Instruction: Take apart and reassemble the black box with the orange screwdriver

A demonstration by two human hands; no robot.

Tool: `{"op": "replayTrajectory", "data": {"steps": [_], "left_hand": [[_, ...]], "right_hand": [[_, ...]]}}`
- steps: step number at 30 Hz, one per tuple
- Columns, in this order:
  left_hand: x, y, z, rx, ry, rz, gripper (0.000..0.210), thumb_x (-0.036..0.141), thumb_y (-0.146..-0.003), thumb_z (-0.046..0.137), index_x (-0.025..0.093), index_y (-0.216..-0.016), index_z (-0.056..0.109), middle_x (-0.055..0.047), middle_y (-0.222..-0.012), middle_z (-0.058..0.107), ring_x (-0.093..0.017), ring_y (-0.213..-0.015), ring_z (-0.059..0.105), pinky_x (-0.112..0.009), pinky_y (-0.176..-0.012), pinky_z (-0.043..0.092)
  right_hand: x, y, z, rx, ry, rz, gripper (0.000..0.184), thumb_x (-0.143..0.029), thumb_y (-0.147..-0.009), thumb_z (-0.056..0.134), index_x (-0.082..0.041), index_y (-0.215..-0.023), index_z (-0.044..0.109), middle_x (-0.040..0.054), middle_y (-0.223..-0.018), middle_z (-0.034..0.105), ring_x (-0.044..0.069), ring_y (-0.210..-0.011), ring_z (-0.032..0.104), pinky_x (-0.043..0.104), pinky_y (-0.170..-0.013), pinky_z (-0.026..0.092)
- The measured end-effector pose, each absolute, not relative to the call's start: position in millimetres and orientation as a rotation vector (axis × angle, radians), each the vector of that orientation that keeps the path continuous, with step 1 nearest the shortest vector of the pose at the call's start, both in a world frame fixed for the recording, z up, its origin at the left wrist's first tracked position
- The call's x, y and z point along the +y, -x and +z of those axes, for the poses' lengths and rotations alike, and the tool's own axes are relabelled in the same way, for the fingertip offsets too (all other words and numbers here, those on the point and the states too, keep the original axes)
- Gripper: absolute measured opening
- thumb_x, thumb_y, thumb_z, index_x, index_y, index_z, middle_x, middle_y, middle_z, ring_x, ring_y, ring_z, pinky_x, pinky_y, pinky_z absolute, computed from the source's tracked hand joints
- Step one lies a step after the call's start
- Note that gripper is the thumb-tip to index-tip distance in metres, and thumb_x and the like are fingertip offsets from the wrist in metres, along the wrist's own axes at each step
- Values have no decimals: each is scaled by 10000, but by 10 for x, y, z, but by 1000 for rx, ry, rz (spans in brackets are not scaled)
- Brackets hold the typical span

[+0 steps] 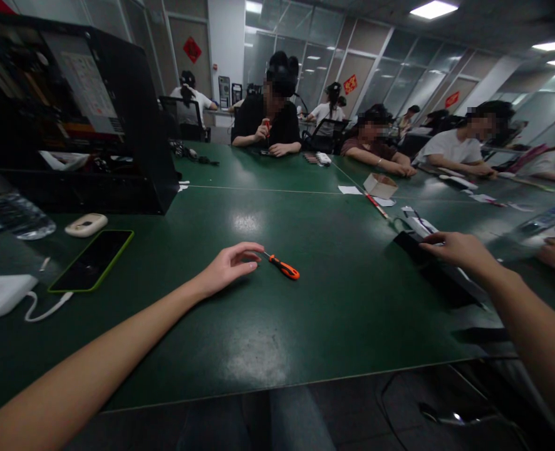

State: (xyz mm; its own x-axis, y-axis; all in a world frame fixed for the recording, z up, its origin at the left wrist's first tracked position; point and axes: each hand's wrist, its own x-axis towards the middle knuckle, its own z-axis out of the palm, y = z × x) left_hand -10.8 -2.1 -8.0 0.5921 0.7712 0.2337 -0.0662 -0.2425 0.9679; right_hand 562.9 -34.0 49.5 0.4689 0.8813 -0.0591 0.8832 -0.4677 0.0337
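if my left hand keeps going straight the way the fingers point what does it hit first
The left hand points right across the green table, fingertips at the metal tip of the small orange-handled screwdriver. Going straight on, it would most likely meet that screwdriver first; whether they already touch is hard to tell.

The right hand (pixel 451 249) covers part of a dark object (pixel 411 245), unidentifiable.

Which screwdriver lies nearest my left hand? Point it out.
The short orange-handled screwdriver, lying right at the fingertips of your left hand. The other, a thin red-handled one, lies much farther off near the small cardboard box.
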Motion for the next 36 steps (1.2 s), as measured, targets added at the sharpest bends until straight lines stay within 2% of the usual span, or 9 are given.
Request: {"op": "replayTrajectory", "data": {"steps": [4, 7, 10, 12, 16, 23, 27, 32, 36], "left_hand": [[-23, 109, -72, 598, -1636, 881, 350, 261, -854, 728, 179, -1193, 696, -134, -1337, 645, -255, -1130, 659, -426, -1033, 503], [-22, 108, -70, 605, -1637, 871, 345, 265, -858, 726, 178, -1191, 697, -134, -1337, 646, -255, -1130, 660, -425, -1035, 503], [-21, 110, -68, 601, -1644, 864, 330, 268, -863, 724, 177, -1179, 701, -137, -1336, 644, -257, -1127, 659, -428, -1028, 506], [-22, 114, -57, 591, -1655, 858, 317, 269, -861, 726, 176, -1163, 708, -139, -1343, 636, -259, -1119, 661, -433, -1024, 506], [-31, 126, -10, 601, -1731, 820, 201, 286, -881, 702, 171, -1040, 744, -139, -1355, 627, -290, -1212, 619, -446, -1039, 485], [-27, 127, 5, 593, -1793, 794, 170, 302, -903, 671, 168, -980, 745, -135, -1317, 652, -304, -1254, 586, -465, -1023, 470], [-14, 119, -14, 578, -1805, 801, 169, 303, -905, 671, 171, -978, 746, -131, -1304, 655, -297, -1223, 606, -450, -1003, 474], [-11, 118, -13, 587, -1819, 811, 181, 316, -899, 677, 161, -962, 747, -139, -1289, 658, -297, -1202, 617, -433, -985, 479], [-12, 111, -21, 581, -1798, 849, 193, 329, -891, 686, 157, -958, 742, -138, -1252, 679, -285, -1169, 634, -426, -981, 484]], "right_hand": [[-254, -5617, 596, 1603, -2593, -92, 409, -413, -956, 582, -123, -1211, 716, 184, -1106, 723, 263, -896, 636, 337, -832, 416], [-127, -5604, 669, 1608, -2566, -85, 477, -376, -984, 557, -80, -1352, 621, 214, -1198, 689, 252, -898, 632, 344, -845, 411], [18, -5573, 683, 1601, -2507, -220, 547, -317, -968, 595, -70, -1451, 525, 185, -1073, 724, 198, -696, 631, 320, -750, 445], [86, -5554, 656, 1620, -2449, -289, 575, -262, -925, 656, -63, -1447, 524, 161, -1002, 734, 178, -653, 630, 298, -724, 458], [97, -5554, 569, 1705, -2359, -222, 612, -146, -864, 698, -10, -1433, 517, 206, -1090, 705, 207, -855, 664, 283, -826, 457], [-22, -5604, 349, 1729, -2279, -36, 599, -203, -968, 550, -39, -1526, 403, 308, -1306, 581, 309, -1174, 602, 350, -981, 416], [16, -5575, 216, 1669, -2297, 59, 612, -221, -968, 544, -27, -1527, 386, 374, -1319, 531, 357, -1167, 601, 413, -927, 420], [33, -5475, 224, 1667, -2334, 69, 570, -197, -952, 580, -19, -1477, 445, 347, -1342, 535, 326, -1152, 607, 395, -914, 410], [-119, -5421, 390, 1748, -2400, 54, 636, -226, -975, 592, -10, -1530, 367, 331, -1287, 588, 266, -1119, 630, 334, -909, 403]]}}
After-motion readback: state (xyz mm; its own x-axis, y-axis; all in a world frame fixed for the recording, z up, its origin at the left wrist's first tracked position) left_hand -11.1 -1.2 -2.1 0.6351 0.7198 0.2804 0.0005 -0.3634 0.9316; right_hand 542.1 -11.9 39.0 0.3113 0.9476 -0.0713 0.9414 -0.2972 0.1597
